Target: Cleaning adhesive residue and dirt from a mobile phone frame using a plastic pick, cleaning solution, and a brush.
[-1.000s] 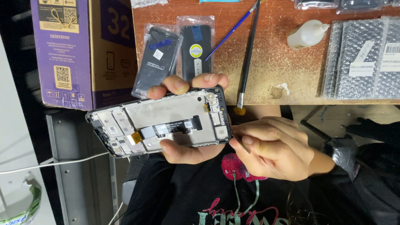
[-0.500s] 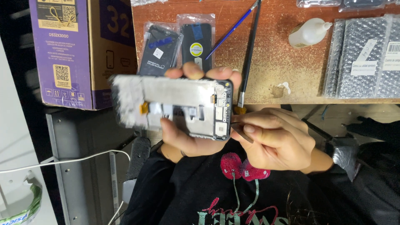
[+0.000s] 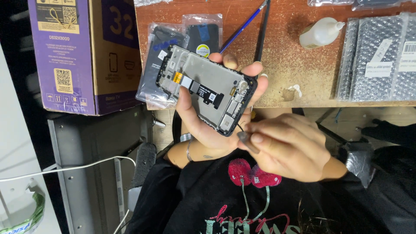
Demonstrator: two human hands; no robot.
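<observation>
The right hand [image 3: 288, 149], nearest the body, has its fingers pinched together on a thin dark tool [image 3: 243, 133]; the tip meets the lower corner of the phone frame [image 3: 208, 89], though the exact contact point is too small to confirm. The left hand [image 3: 203, 125] grips that frame from beneath, fingertips curled over its far edge, thumb pressed on the near side. The frame is held tilted in the air, over the near edge of the bench [image 3: 281, 65], open side up, with a flex cable [image 3: 197, 88] and orange connector exposed.

Risk: a slip of the tool would likely gouge the cable or small board parts, since the frame has no support under it. A loosened grip could drop it past the bench edge.

Further back lie two bagged phone parts [image 3: 162, 56], a blue-handled brush [image 3: 240, 29], a white squeeze bottle [image 3: 320, 32] and bubble-wrapped packs [image 3: 377, 56] toward the right. A purple carton [image 3: 78, 52] stands at the left end.
</observation>
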